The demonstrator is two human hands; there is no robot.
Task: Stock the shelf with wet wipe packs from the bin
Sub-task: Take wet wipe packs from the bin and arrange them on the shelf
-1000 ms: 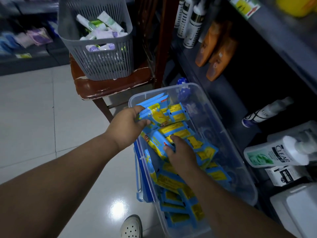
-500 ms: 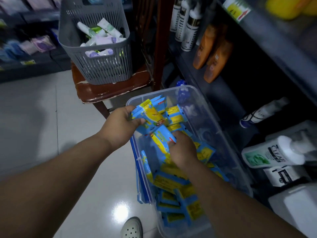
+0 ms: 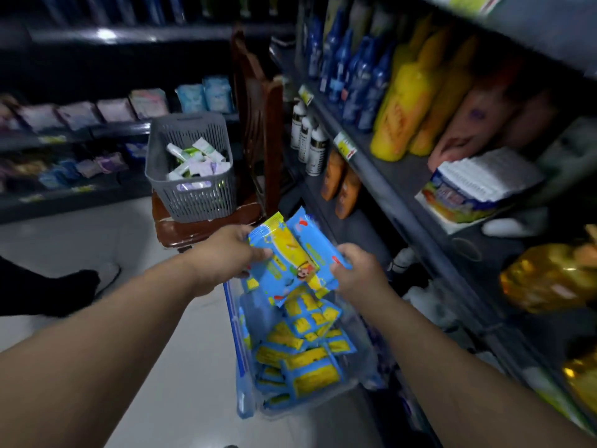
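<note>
Grey basket (image 3: 193, 202) of tubes (image 3: 197, 160) on brown chair (image 3: 181, 231), white bottles (image 3: 307, 137) next to orange bottles (image 3: 340, 185), blue bottles (image 3: 349, 69) beside yellow bottles (image 3: 403, 101), pastel packets (image 3: 97, 111) at rear, white tile floor (image 3: 64, 247), dark-clad foot (image 3: 64, 286) at left edge.

Bin (image 3: 245, 376) on floor (image 3: 181, 367), shelf (image 3: 403, 202) right, basket (image 3: 193, 189) behind.

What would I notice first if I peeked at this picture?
The bright blue and yellow wet wipe packs, gripped between the left hand and right hand in the middle. Just below, the clear bin holds many more. Tall yellow bottles glow on the shelf at the upper right.
</note>
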